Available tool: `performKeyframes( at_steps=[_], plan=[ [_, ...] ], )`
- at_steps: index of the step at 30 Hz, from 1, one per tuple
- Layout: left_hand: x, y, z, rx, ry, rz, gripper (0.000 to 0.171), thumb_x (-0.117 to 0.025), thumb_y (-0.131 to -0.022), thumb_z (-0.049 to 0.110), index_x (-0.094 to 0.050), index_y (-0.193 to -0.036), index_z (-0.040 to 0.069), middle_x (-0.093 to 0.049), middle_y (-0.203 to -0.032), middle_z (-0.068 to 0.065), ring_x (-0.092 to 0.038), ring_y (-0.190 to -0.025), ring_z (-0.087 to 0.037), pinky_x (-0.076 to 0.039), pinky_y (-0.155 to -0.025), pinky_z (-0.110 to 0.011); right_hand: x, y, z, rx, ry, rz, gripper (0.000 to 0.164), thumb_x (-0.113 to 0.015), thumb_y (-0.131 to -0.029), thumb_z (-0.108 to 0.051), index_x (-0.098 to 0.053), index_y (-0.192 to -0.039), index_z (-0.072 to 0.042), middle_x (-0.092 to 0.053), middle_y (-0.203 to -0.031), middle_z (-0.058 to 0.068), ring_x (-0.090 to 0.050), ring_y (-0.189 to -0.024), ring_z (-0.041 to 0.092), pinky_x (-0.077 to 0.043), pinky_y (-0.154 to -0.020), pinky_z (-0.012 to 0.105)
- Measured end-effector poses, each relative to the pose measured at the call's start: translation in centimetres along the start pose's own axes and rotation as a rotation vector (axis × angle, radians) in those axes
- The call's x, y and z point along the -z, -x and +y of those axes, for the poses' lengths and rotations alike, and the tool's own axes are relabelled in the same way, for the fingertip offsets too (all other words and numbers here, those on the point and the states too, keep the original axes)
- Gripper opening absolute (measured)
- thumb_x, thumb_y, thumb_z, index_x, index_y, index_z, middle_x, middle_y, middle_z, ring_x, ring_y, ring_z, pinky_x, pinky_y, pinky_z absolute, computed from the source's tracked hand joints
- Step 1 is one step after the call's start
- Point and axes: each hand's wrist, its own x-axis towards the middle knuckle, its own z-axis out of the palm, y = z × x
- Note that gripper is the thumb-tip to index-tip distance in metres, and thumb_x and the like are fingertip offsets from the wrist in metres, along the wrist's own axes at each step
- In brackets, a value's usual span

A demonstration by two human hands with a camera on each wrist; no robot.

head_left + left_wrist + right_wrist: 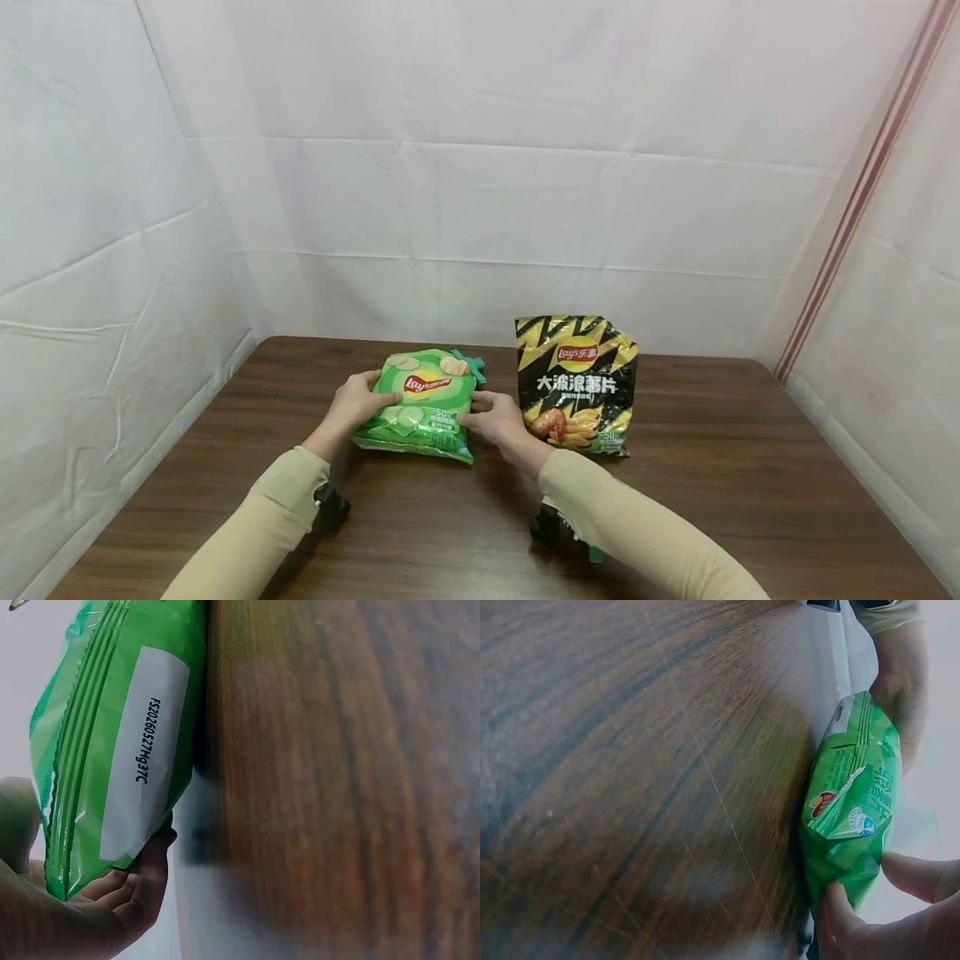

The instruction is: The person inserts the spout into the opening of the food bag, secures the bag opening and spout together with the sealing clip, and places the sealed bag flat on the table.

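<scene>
A green Lay's potato chip bag (420,404) lies face up near the middle of the table. My left hand (352,408) grips its left side, thumb on top and fingers curled below the edge. At the opposite side my right hand (497,418) pinches the bag's lower right part between thumb and fingers. The left wrist view shows the crimped seam and a white label with a printed code on the chip bag (142,750). Part of a teal item (477,367) sticks out behind the bag's upper right corner; the rest is hidden.
To the right of my right hand stands a black and yellow Lay's chip bag (573,396), close by. The brown wooden table (712,467) is bounded by white cloth walls (480,208) at the back and sides.
</scene>
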Motion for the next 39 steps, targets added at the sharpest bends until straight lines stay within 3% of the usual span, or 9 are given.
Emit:
performKeyframes(
  at_steps=[9,16,21,26,31,39],
  plan=[
    [0.1,0.3,0.4,-0.025,0.021,0.004,0.071,-0.061,-0.092,0.028,-0.029,-0.145,-0.007,-0.037,-0.143,-0.031,-0.041,-0.127,-0.044,-0.038,-0.1,-0.055,0.5,0.1,-0.4,-0.029,-0.018,-0.03,0.057,-0.071,-0.084,-0.005,-0.047,-0.134,0.007,-0.053,-0.13,0.026,-0.062,-0.109,0.032,-0.053,-0.087,0.036],
    [0.2,1.3,1.7,-0.142,-0.013,0.172,0.058,-0.063,-0.091,0.026,-0.043,-0.137,-0.004,-0.047,-0.135,-0.028,-0.04,-0.125,-0.044,-0.036,-0.1,-0.056,1.8,0.9,-1.0,-0.032,0.021,-0.084,0.052,-0.07,-0.087,-0.014,-0.051,-0.132,0.004,-0.054,-0.131,0.022,-0.062,-0.11,0.029,-0.052,-0.089,0.037],
    [-0.2,2.3,3.2,-0.244,0.044,0.241,0.048,-0.064,-0.091,0.025,-0.052,-0.132,0.001,-0.052,-0.131,-0.023,-0.046,-0.121,-0.04,-0.041,-0.095,-0.053,3.2,2.3,-1.8,-0.009,0.091,-0.156,0.05,-0.07,-0.087,-0.023,-0.056,-0.129,0.0,-0.052,-0.134,0.018,-0.062,-0.109,0.028,-0.051,-0.09,0.04],
    [-1.2,3.3,5.0,-0.314,0.137,0.252,0.04,-0.066,-0.09,0.023,-0.057,-0.124,0.003,-0.059,-0.123,-0.018,-0.054,-0.111,-0.035,-0.048,-0.088,-0.044,5.1,3.7,-2.2,0.058,0.157,-0.208,0.048,-0.069,-0.087,-0.031,-0.06,-0.126,-0.004,-0.056,-0.13,0.014,-0.063,-0.108,0.03,-0.052,-0.089,0.041],
    [-2.6,3.8,6.8,-0.353,0.182,0.244,0.037,-0.068,-0.089,0.023,-0.061,-0.12,0.005,-0.062,-0.117,-0.014,-0.059,-0.101,-0.032,-0.051,-0.08,-0.04,7.1,5.0,-2.2,0.109,0.193,-0.206,0.041,-0.069,-0.087,-0.033,-0.064,-0.121,-0.012,-0.061,-0.123,0.009,-0.064,-0.106,0.03,-0.053,-0.087,0.041],
    [-4.9,4.2,8.2,-0.429,0.227,0.179,0.035,-0.069,-0.088,0.021,-0.061,-0.118,0.006,-0.064,-0.115,-0.012,-0.059,-0.105,-0.029,-0.05,-0.086,-0.042,10.0,6.5,-1.7,0.172,0.244,-0.159,0.038,-0.068,-0.088,-0.032,-0.065,-0.12,-0.011,-0.065,-0.117,0.008,-0.065,-0.102,0.026,-0.054,-0.083,0.04]
  ],
)
